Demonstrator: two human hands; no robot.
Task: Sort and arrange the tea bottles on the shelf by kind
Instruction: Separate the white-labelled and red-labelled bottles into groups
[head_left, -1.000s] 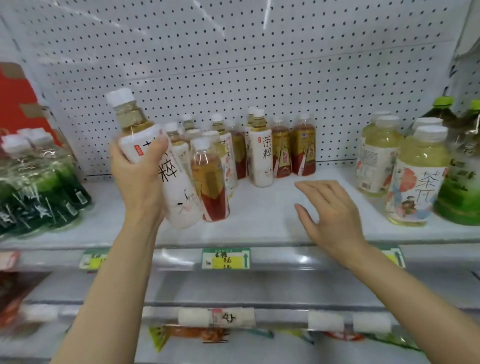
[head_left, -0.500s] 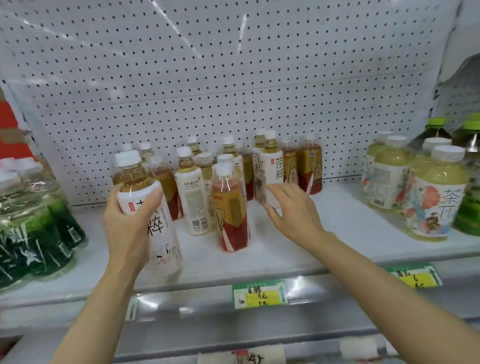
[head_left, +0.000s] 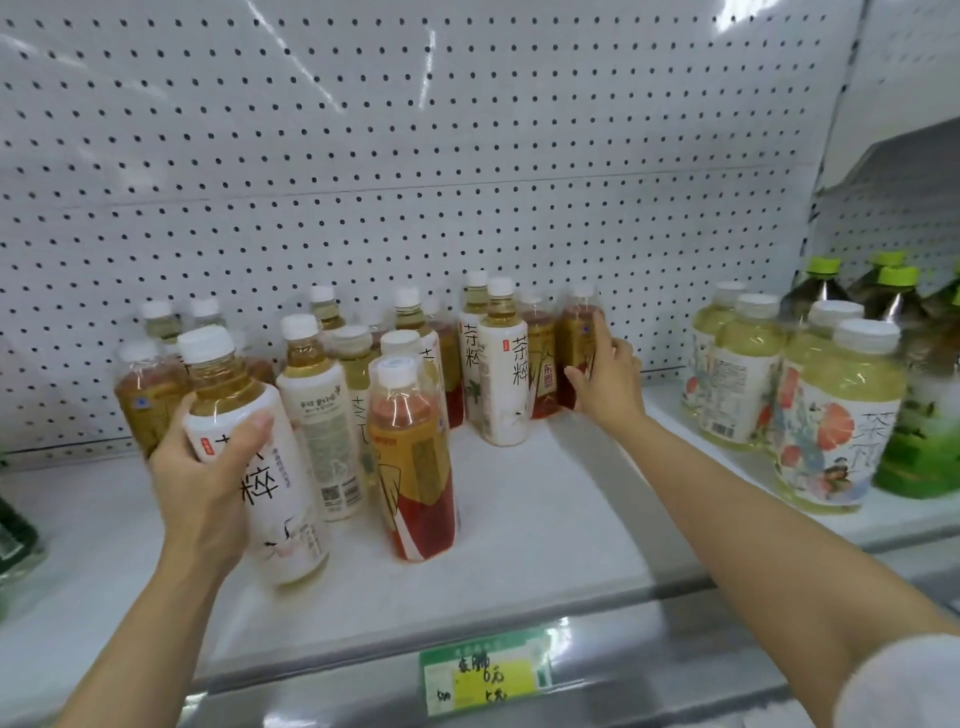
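white plastic cap on top, a clear bottle of pale amber tea with a white label (head_left: 254, 457) leans to the left at the front left of the white shelf (head_left: 545, 519), where the left hand (head_left: 202, 483) grips it, fingers and thumb curled round its label. just to its right stands an upright clear bottle with a gold and red label (head_left: 415, 467), near the shelf's front. behind these is a mixed cluster of white-labelled and red-labelled bottles against the white pegboard wall (head_left: 415, 156). further right the right hand (head_left: 605, 379) reaches to the back, its fingers curled round a red-labelled tea bottle (head_left: 574, 343) at the back of the shelf. at far right stand pale yellow-green bottles with flowered labels (head_left: 831, 415).
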